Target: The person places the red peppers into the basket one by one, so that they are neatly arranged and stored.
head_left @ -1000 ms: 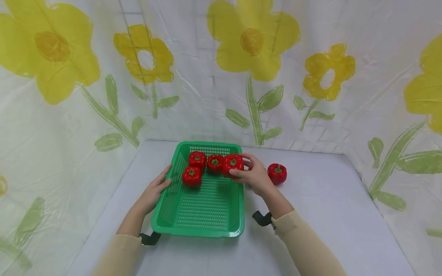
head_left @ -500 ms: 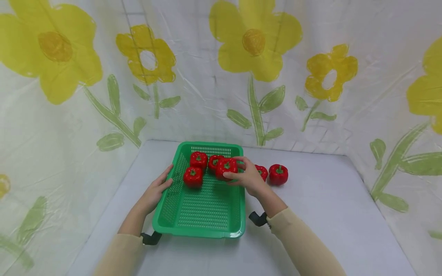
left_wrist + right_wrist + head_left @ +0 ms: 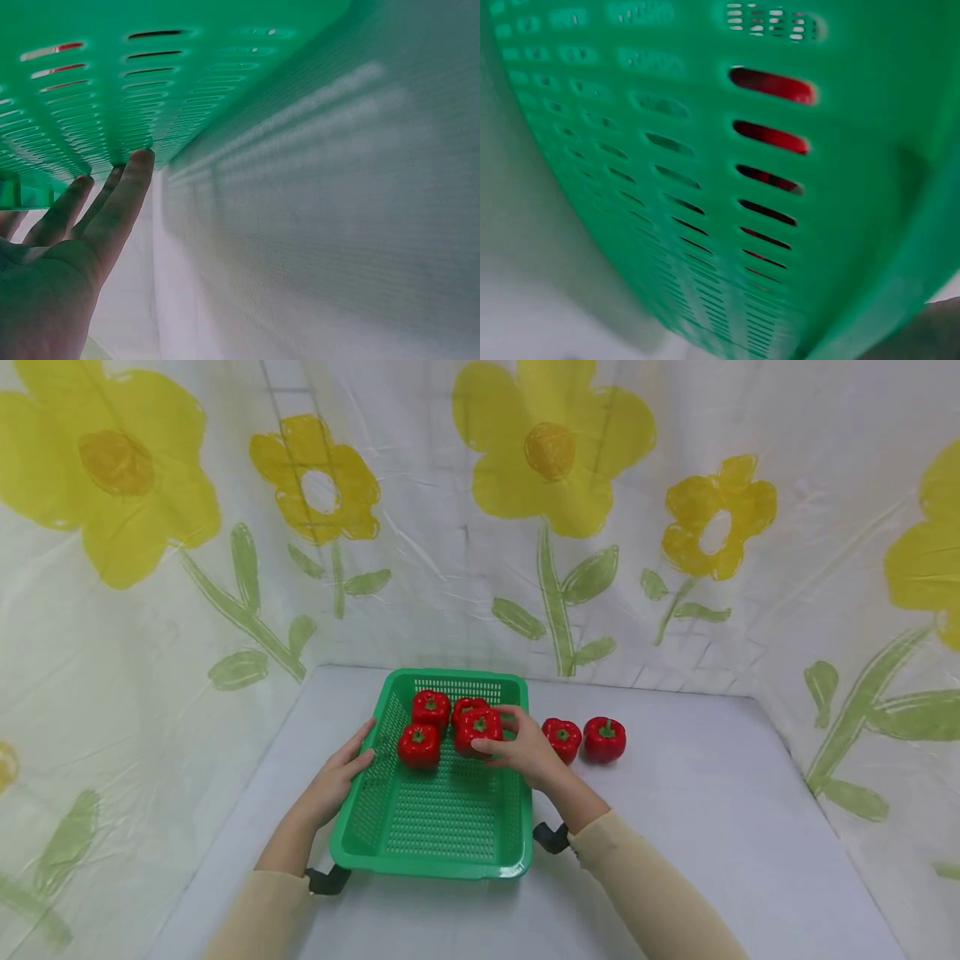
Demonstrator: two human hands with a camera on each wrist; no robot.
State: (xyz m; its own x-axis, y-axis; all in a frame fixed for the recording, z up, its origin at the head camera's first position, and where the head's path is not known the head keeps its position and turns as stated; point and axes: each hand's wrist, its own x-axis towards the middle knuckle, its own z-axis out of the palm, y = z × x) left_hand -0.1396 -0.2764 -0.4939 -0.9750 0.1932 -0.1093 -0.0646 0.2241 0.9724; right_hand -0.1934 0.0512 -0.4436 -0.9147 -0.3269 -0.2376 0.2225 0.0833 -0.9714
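My right hand (image 3: 525, 752) grips a red bell pepper (image 3: 478, 731) over the green basket (image 3: 431, 866), thumb on its near side. Whether it touches the basket floor cannot be told. Partly behind it, another bell pepper (image 3: 469, 704) shows in the basket. Two more, a back bell pepper (image 3: 431, 707) and a front bell pepper (image 3: 418, 746), sit to the left. My left hand (image 3: 333, 781) rests against the basket's left side. In the left wrist view its straight fingers (image 3: 124, 199) touch the slotted outer wall. The right wrist view shows mostly the basket's wall (image 3: 667, 187), with red behind the slots.
Right of the basket, two red bell peppers stand on the white table (image 3: 690, 827): a nearer bell pepper (image 3: 562, 739) and a farther bell pepper (image 3: 604, 740). A white curtain (image 3: 427, 610) with painted yellow flowers hangs behind and along both sides.
My right hand has moved left with its bell pepper, from the basket's right rim to farther inside. A bell pepper on the table has come into sight. My left hand stays put.
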